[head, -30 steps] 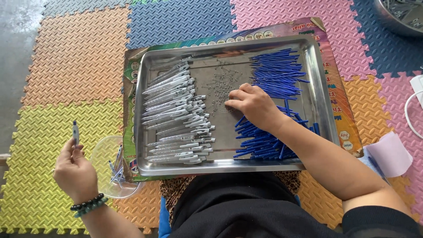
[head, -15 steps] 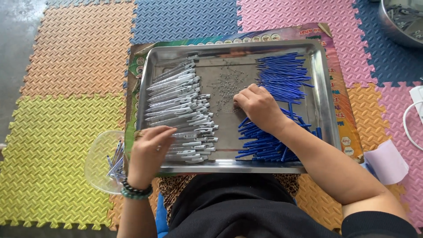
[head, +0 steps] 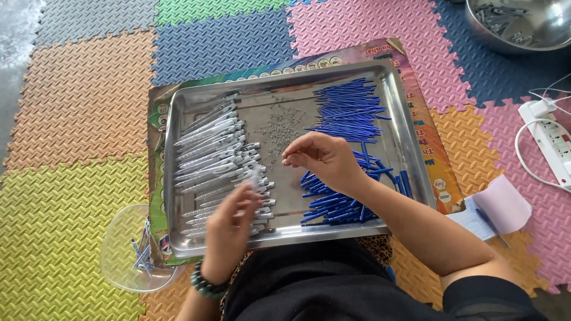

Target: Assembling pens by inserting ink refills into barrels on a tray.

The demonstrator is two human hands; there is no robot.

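Hands over a steel tray [head: 410,160] of pen parts
Left hand [head: 229,229] grips a white barrel [head: 254,178]; right hand [head: 324,160], fingers pinched, hovers beside the small springs [head: 279,128].

A second ago the left hand [head: 229,229] was out at nine o'clock of the tray [head: 178,178], over the yellow mat, holding one small piece upright. Now it lies over the silver pen barrels [head: 214,148] at the tray's seven o'clock edge, fingers pinching one barrel. The right hand [head: 324,160] has lifted off the blue refills [head: 348,110] and shifted toward the tray's middle, fingertips pinched together above the small springs [head: 279,128].
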